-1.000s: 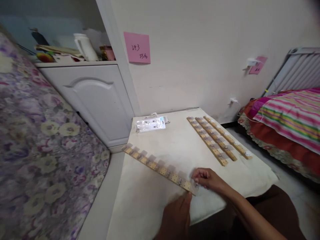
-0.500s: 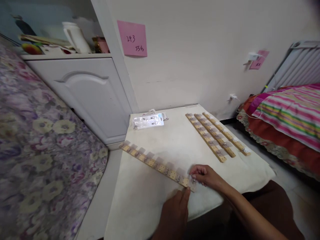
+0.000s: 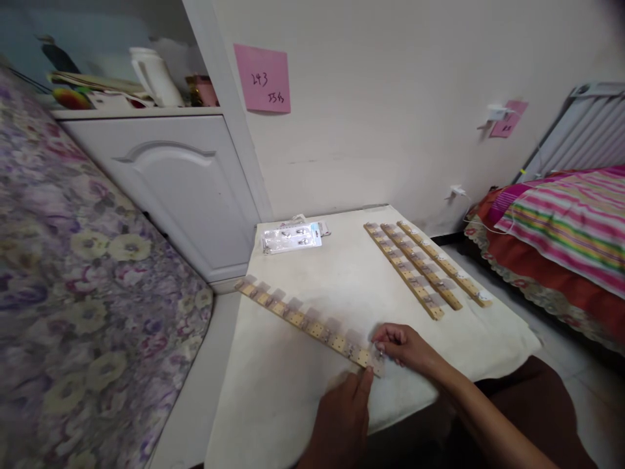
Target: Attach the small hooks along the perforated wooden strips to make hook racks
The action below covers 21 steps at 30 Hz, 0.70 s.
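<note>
A long wooden strip [image 3: 303, 323] with several small metal clips lies slanted across the near half of a white cloth-covered table [image 3: 342, 273]. My right hand [image 3: 405, 345] pinches a small metal clip at the strip's near end, fingers curled together. My left hand [image 3: 342, 417] rests just below that same end, its fingers pressed against the strip's edge. Three more wooden strips [image 3: 424, 272] lie side by side at the far right of the table. A clear blister pack [image 3: 291, 237] lies at the far left.
A floral mattress [image 3: 83, 280] runs along the left. A white cabinet [image 3: 166, 189] with a jug and clutter on top stands behind the table. Pink notes hang on the wall. A striped bed [image 3: 566, 228] and radiator stand at the right.
Both hands stay at the strip's near end, barely shifting. The view has moved slightly between frames.
</note>
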### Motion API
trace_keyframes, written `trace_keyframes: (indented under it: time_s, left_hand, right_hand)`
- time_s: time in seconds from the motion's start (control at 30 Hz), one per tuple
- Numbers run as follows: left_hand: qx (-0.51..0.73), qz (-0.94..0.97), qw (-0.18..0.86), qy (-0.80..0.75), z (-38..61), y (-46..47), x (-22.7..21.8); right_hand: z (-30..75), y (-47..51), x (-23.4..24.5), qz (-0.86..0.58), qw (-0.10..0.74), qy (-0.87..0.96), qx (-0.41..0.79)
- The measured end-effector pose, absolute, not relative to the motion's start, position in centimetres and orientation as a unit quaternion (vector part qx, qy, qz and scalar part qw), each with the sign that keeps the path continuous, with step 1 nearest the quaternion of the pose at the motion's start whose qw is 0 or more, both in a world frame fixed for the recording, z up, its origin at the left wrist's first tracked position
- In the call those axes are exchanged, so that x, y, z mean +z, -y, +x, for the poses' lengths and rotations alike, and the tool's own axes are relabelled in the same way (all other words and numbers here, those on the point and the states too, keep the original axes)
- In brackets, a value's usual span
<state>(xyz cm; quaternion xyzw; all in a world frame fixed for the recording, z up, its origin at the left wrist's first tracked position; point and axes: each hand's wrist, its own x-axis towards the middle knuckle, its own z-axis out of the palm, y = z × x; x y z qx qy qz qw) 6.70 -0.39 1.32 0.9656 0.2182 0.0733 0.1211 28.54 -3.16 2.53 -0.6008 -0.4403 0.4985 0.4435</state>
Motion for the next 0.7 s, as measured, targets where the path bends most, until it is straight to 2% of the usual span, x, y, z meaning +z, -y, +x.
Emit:
trace_keyframes:
  time_s: [0.7]
  left_hand:
    - [0.076,0.967,0.101,-0.223,6.94,0.45,1.1]
  right_hand:
    - [28.24,3.53,2.62,-0.59,0.449,0.464,0.484]
